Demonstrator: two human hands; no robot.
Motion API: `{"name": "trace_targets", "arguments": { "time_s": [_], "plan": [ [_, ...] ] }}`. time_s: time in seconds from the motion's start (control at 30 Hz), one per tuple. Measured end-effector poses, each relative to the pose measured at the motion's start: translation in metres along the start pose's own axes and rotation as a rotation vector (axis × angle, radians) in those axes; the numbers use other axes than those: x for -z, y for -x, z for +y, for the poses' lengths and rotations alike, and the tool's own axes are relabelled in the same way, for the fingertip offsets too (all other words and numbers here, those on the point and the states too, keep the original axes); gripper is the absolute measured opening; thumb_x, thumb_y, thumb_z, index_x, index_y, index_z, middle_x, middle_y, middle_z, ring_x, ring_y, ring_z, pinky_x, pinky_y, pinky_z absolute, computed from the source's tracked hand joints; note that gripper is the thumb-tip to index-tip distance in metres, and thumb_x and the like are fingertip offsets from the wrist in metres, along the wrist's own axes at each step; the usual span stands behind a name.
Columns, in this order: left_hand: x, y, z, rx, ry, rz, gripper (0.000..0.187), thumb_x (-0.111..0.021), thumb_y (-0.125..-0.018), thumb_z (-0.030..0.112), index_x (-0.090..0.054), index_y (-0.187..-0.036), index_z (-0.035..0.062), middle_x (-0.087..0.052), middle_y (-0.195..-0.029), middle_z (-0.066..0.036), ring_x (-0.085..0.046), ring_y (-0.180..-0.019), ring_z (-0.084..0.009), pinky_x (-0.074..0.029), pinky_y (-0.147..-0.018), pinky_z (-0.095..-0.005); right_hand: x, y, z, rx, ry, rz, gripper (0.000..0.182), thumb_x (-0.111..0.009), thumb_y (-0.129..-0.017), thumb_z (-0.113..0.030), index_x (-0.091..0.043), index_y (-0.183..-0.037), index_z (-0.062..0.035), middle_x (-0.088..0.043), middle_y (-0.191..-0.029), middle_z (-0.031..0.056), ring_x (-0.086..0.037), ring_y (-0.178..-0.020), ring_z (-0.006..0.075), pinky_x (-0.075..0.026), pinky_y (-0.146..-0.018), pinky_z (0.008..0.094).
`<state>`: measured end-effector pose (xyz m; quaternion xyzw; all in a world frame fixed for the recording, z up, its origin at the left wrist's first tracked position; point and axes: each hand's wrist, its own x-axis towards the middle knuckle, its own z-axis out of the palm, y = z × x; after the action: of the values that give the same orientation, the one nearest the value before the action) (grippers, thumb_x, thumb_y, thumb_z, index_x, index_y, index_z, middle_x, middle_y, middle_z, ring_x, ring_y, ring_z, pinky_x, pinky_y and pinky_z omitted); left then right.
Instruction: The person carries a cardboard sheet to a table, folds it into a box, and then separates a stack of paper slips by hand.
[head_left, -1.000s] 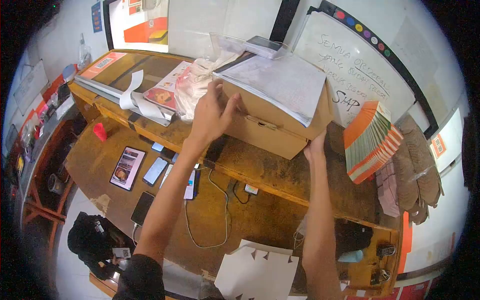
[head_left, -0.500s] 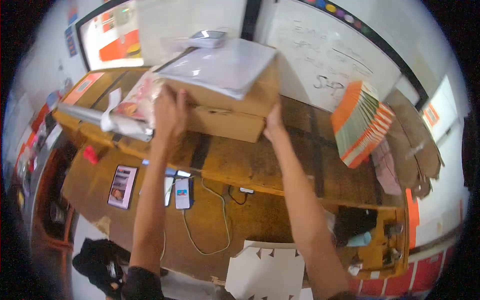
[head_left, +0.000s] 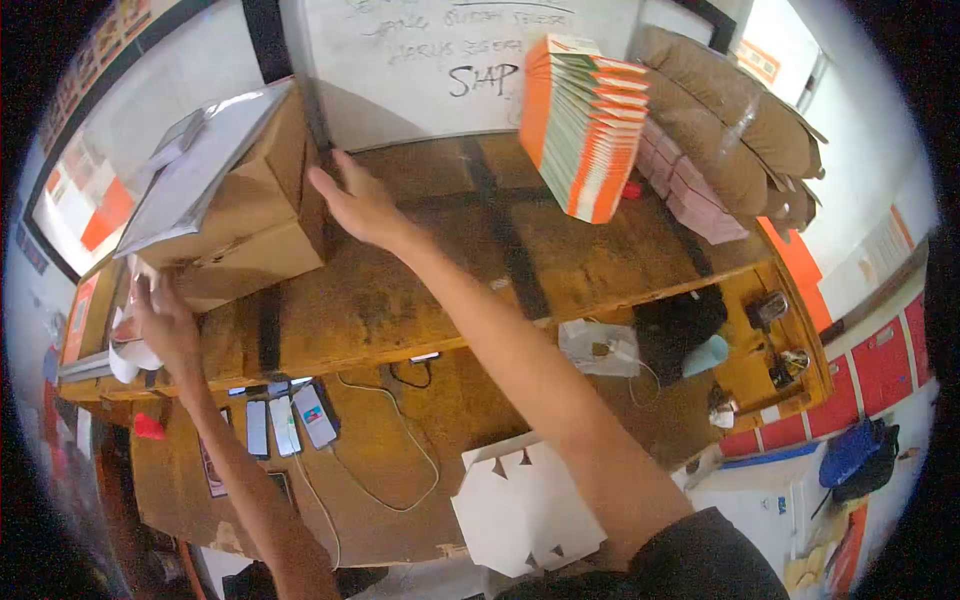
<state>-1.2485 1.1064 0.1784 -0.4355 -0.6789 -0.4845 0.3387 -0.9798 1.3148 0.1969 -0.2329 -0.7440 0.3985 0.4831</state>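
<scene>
Fingers of the right hand [head_left: 362, 208] are spread nearly flat and pressed against the right side of the cardboard box [head_left: 240, 225], so nothing is gripped there; the box is only braced. At the box's lower left corner, the left hand [head_left: 165, 325] is set with its fingers curled upward against the cardboard, though how firmly the edge is caught cannot be told from this view. The box is seen tilted on the upper wooden shelf [head_left: 420, 290], close to its left end, with a stack of papers [head_left: 195, 165] and a small dark device [head_left: 180, 130] carried loose on its lid.

A slip is judged the chief risk: with one flat palm and one corner hold, the box could pivot or slide off the shelf edge if it is pushed unevenly. The tilt could also let the papers and the device be shed from the lid toward the lower desk, where several phones [head_left: 290, 420] and a cable [head_left: 380, 480] lie directly below. The stack of orange booklets [head_left: 580, 125] stands well apart and is not threatened.
</scene>
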Motion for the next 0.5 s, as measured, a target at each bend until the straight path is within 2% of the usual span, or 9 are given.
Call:
{"name": "trace_targets", "arguments": {
  "time_s": [0.03,0.07,0.13,0.2,0.27,0.33,0.4,0.47,0.5],
  "plan": [
    [0.007,0.021,0.036,0.130,0.170,0.092,0.037,-0.058,-0.102,0.019,-0.057,-0.126,-0.0084,-0.063,-0.125,-0.022,-0.061,-0.115,-0.0291,-0.048,-0.097,-0.0391,0.026,0.026,-0.011,0.023,0.100,0.091,0.066,-0.061,-0.096,-0.044,-0.050,-0.138,0.0055,-0.053,-0.140,0.0272,-0.051,-0.132,0.0392,-0.040,-0.111,0.0431],
    [0.012,0.041,0.069,0.263,0.338,0.186,0.032,-0.060,-0.100,0.015,-0.060,-0.122,-0.0076,-0.066,-0.122,-0.019,-0.063,-0.110,-0.0251,-0.050,-0.094,-0.0370,0.053,0.052,-0.017,0.212,0.119,0.319,0.043,-0.073,-0.087,-0.026,-0.064,-0.117,0.0031,-0.068,-0.115,0.0243,-0.066,-0.109,0.0386,-0.051,-0.096,0.0435],
    [0.003,0.081,0.118,0.246,0.444,0.217,0.025,-0.062,-0.099,0.013,-0.064,-0.116,-0.0045,-0.068,-0.113,-0.013,-0.063,-0.100,-0.0172,-0.052,-0.086,-0.0328,0.131,0.108,-0.032,0.243,0.364,0.631,0.017,-0.068,-0.083,-0.009,-0.068,-0.099,-0.0039,-0.071,-0.092,0.0167,-0.071,-0.088,0.0299,-0.055,-0.082,0.0389],
    [0.002,0.098,0.195,0.194,0.545,-0.048,0.025,-0.067,-0.096,0.014,-0.064,-0.114,-0.0025,-0.069,-0.112,-0.014,-0.064,-0.100,-0.0191,-0.052,-0.088,-0.0339,0.223,0.146,-0.008,-0.013,0.556,0.844,0.019,-0.069,-0.079,-0.005,-0.065,-0.097,-0.0040,-0.070,-0.096,0.0160,-0.068,-0.085,0.0293,-0.053,-0.077,0.0415],
    [-0.010,0.099,0.268,0.238,0.669,-0.341,0.039,-0.076,-0.089,0.021,-0.062,-0.117,-0.0025,-0.068,-0.113,-0.017,-0.065,-0.104,-0.0247,-0.052,-0.091,-0.0372,0.312,0.151,0.019,-0.101,0.883,0.708,0.028,-0.070,-0.078,-0.006,-0.064,-0.105,-0.0045,-0.069,-0.099,0.0166,-0.065,-0.092,0.0337,-0.050,-0.083,0.0470],
    [-0.032,0.097,0.325,-0.030,0.579,-0.497,0.063,-0.081,-0.085,0.027,-0.051,-0.132,-0.0012,-0.062,-0.128,-0.019,-0.062,-0.114,-0.0265,-0.050,-0.097,-0.0410,0.358,0.134,0.055,0.042,0.878,0.500,0.036,-0.072,-0.079,-0.010,-0.063,-0.113,-0.0043,-0.068,-0.105,0.0179,-0.062,-0.098,0.0374,-0.048,-0.089,0.0492],
    [-0.073,0.104,0.373,0.051,0.705,-0.695,0.095,-0.088,-0.074,0.040,-0.037,-0.143,-0.0011,-0.050,-0.140,-0.025,-0.054,-0.126,-0.0310,-0.045,-0.104,-0.0433,0.394,0.126,0.097,0.085,0.948,0.328,0.044,-0.073,-0.080,-0.013,-0.062,-0.121,-0.0034,-0.065,-0.113,0.0200,-0.060,-0.103,0.0413,-0.047,-0.092,0.0511],
    [-0.123,0.119,0.412,-0.021,0.655,-0.699,0.115,-0.092,-0.066,0.044,-0.027,-0.147,-0.0029,-0.051,-0.138,-0.026,-0.055,-0.126,-0.0327,-0.043,-0.107,-0.0424,0.413,0.125,0.106,0.050,1.060,0.201,0.048,-0.071,-0.085,-0.016,-0.060,-0.129,-0.0024,-0.059,-0.121,0.0232,-0.057,-0.107,0.0444,-0.048,-0.092,0.0523],
    [-0.149,0.125,0.429,-0.051,0.625,-0.697,0.125,-0.095,-0.061,0.047,-0.022,-0.149,-0.0039,-0.051,-0.138,-0.027,-0.055,-0.126,-0.0336,-0.042,-0.108,-0.0420,0.416,0.126,0.100,0.035,1.017,0.219,0.043,-0.072,-0.085,-0.016,-0.062,-0.125,-0.0034,-0.059,-0.115,0.0230,-0.057,-0.104,0.0440,-0.048,-0.091,0.0509]
  ]
}}
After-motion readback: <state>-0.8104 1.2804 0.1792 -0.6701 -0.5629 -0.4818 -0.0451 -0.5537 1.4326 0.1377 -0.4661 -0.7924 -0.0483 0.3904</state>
